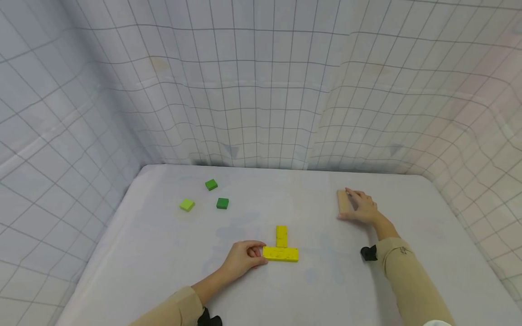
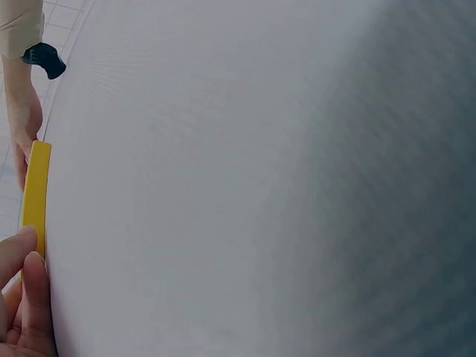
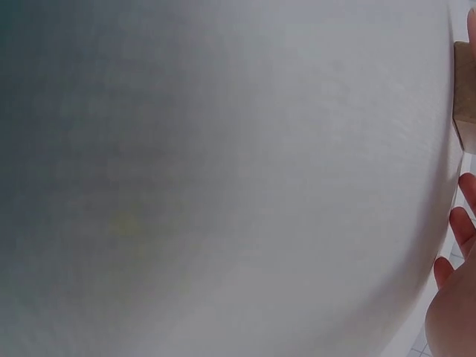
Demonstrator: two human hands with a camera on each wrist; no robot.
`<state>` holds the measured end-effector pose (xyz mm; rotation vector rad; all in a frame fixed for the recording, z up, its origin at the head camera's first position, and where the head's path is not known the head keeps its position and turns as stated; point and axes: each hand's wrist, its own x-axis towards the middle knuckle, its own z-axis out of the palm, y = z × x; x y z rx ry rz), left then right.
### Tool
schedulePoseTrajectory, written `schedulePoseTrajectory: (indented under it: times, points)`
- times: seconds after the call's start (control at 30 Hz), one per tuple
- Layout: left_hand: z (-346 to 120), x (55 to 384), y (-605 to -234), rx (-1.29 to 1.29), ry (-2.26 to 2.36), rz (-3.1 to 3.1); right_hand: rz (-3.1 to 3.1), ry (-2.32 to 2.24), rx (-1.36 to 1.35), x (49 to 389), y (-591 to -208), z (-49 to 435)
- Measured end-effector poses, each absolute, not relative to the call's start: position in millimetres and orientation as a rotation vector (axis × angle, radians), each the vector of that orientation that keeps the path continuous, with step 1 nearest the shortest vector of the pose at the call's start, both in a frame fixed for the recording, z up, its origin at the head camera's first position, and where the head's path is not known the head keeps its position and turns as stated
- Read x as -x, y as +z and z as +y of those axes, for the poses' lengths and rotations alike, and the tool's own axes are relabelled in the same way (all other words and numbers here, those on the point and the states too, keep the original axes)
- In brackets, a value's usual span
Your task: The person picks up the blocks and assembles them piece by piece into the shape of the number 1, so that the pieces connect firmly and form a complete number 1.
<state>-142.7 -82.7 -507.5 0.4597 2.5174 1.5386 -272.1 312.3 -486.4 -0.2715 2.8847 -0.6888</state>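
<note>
My left hand (image 1: 243, 259) pinches the left end of a long yellow block (image 1: 281, 254) lying crosswise on the table. In the left wrist view, thumb and fingertip grip the near end of this yellow block (image 2: 37, 182). A shorter yellow block (image 1: 281, 236) stands lengthwise against its far side, the two forming an upside-down T. Farther right, my right hand (image 1: 364, 210) spans a plain wooden block (image 1: 344, 203), thumb at its near end and a finger at its far end. The right wrist view shows only part of the wooden block (image 3: 465, 89) and some fingers (image 3: 462, 227).
Toward the back left of the white table (image 1: 163, 253) lie a light green block (image 1: 187, 204), a mid-green block (image 1: 211, 184) and a dark green block (image 1: 222, 203). A white gridded curtain (image 1: 244, 99) encloses the table's back and sides.
</note>
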Motion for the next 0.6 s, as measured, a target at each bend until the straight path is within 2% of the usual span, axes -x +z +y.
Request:
schedulePoseTrajectory:
  times: [0.6]
  points:
    - [-82.6,141.5,-505.7,-0.458,1.546,2.505,2.948,-0.737,0.227,270.3,-487.2,306.1]
